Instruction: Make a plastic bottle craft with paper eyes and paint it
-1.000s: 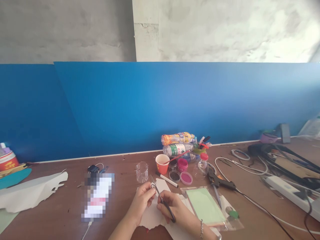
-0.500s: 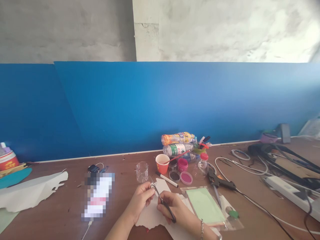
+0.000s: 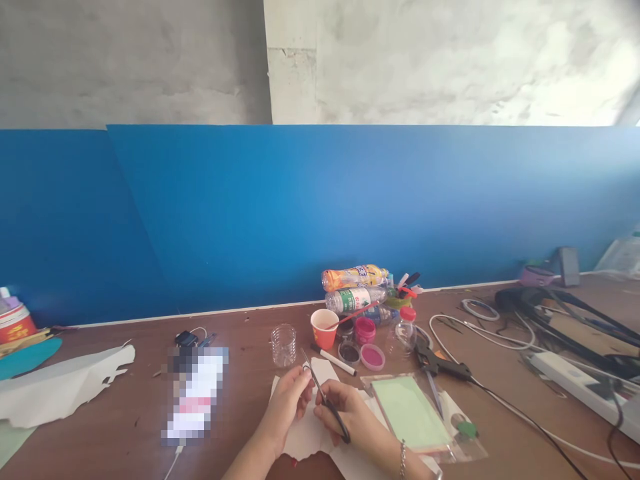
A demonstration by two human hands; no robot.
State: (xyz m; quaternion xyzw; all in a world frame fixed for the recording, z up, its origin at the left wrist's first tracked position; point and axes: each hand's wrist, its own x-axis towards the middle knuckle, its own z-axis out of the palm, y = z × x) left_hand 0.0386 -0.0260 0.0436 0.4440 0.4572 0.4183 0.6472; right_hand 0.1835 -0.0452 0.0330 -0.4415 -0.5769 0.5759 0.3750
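My right hand (image 3: pixel 350 413) is closed round the dark handles of a pair of scissors (image 3: pixel 318 382), whose blades point up and away to the left. My left hand (image 3: pixel 287 407) pinches a small white piece of paper (image 3: pixel 306 366) right beside the blades; most of that piece is hidden by the fingertips. Beneath both hands lies white paper (image 3: pixel 313 437) with a wavy cut edge. A black-and-white marker (image 3: pixel 340 362) rests just beyond, near a cut clear plastic bottle piece (image 3: pixel 284 345) and a red paper cup (image 3: pixel 324 331) with a brush in it.
Pink paint pots (image 3: pixel 365 329), plastic bottles (image 3: pixel 356 299) and a red-capped bottle (image 3: pixel 404 333) stand or lie behind. To the right are pale green sheets (image 3: pixel 410 412), a glue gun (image 3: pixel 443 365) and a power strip (image 3: pixel 585 387). A blurred phone (image 3: pixel 197 393) and torn white paper (image 3: pixel 60 390) lie left.
My left hand has shifted slightly right and turned a little at the scissor blades. My right hand and the scissors stay almost in place.
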